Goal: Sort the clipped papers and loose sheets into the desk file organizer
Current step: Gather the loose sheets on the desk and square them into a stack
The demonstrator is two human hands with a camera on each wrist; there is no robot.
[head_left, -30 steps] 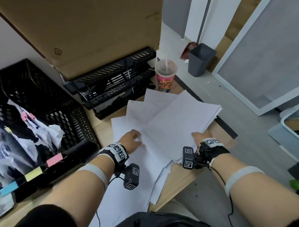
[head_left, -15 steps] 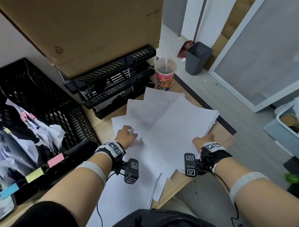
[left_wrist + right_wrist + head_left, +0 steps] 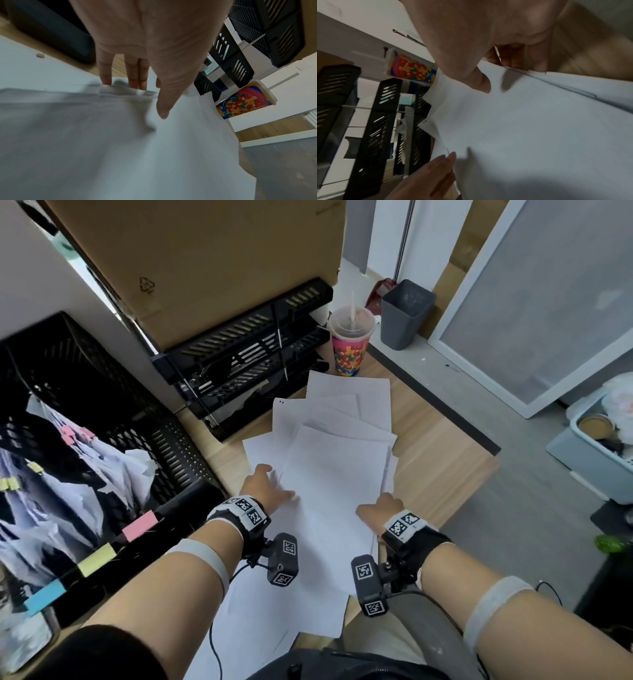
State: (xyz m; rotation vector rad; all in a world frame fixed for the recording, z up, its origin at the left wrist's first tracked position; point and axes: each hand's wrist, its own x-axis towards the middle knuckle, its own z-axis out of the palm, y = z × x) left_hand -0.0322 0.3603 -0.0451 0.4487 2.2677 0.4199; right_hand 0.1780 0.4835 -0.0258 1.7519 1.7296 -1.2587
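A stack of white loose sheets point(image 3: 335, 481) lies in the middle of the wooden desk point(image 3: 435, 460), long side pointing away from me. My left hand point(image 3: 269, 486) holds its left edge, thumb point(image 3: 163, 108) on top and fingertips point(image 3: 137, 81) tucked under the edge. Gripping the near right edge is my right hand point(image 3: 380, 506), thumb point(image 3: 482, 83) above and fingers point(image 3: 513, 59) below. More sheets point(image 3: 349, 392) fan out underneath. The black tiered file organizer point(image 3: 246, 350) stands behind the papers. Clipped papers point(image 3: 68, 474) sit in a black crate point(image 3: 102, 392) at left.
A colourful cup with a straw point(image 3: 351, 344) stands right of the organizer. A big cardboard sheet point(image 3: 205, 261) leans behind it. Pink, yellow and blue labels point(image 3: 138, 525) mark the crate's front. The desk ends at right, with a grey bin point(image 3: 406, 313) on the floor.
The stack has swung from pointing right to pointing straight ahead. My right hand came left and nearer with it, and my left hand took hold of the stack's left edge.
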